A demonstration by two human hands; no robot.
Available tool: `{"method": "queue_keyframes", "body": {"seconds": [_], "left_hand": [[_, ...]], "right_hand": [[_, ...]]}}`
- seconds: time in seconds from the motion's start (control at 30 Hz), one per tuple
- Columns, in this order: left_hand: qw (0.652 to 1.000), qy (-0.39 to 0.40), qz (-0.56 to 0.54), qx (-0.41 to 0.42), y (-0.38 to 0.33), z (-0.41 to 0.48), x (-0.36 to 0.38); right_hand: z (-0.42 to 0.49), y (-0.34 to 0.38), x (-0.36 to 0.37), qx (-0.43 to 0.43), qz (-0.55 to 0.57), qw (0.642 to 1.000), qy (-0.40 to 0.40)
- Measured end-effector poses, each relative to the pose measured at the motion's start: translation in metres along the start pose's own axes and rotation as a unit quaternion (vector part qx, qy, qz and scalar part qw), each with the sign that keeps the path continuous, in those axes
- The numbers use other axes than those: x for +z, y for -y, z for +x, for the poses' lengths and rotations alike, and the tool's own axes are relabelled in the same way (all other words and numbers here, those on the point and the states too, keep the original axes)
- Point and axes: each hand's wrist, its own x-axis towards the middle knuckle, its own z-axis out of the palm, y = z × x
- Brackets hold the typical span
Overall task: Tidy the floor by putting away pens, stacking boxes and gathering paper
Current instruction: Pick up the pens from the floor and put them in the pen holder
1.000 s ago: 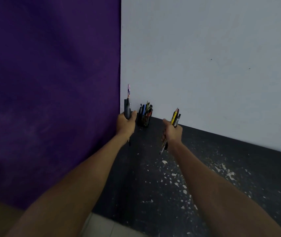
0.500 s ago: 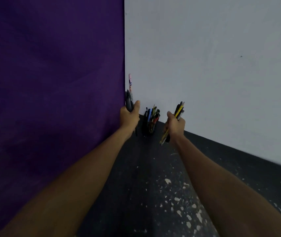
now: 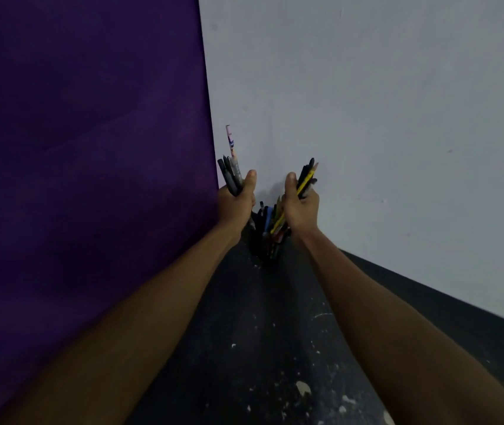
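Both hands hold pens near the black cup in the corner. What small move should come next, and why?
Probably lower the right hand so its pen bundle slides into the black pen cup. The cup stands just below, between both hands, and the bundle's yellow pencil already slants toward it. The left hand, holding a second bundle, could follow.

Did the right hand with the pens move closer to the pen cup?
Yes. The right hand went forward and left; its pens now overlap the pen cup.

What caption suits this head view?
Left hand grips dark pens; right hand grips mixed pens, both at the corner pen holder.
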Motion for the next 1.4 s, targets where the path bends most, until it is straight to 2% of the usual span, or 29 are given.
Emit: {"method": "queue_keyframes", "body": {"seconds": [0.27,0.43,0.6,0.87,1.23,1.4], "left_hand": [[0.999,0.019,-0.02,-0.027,0.028,0.015,0.022],[0.999,0.034,-0.031,-0.007,0.041,0.017,0.026],[0.999,0.048,-0.015,0.018,0.039,0.025,0.027],[0.998,0.056,0.006,0.002,0.057,0.023,0.032],[0.993,0.105,-0.045,0.021,0.058,0.014,0.03],[0.99,0.138,0.012,0.023,0.057,0.009,0.03]], "right_hand": [[0.006,-0.026,0.018,-0.036,-0.006,0.999,0.021],[-0.003,-0.036,0.026,-0.065,-0.014,0.997,0.031],[-0.004,-0.037,0.024,-0.061,-0.001,0.998,0.006],[-0.013,-0.045,0.019,-0.105,-0.029,0.994,-0.008],[-0.016,-0.04,0.019,-0.117,-0.014,0.99,-0.074],[-0.012,-0.032,0.018,-0.137,-0.009,0.986,-0.092]]}}
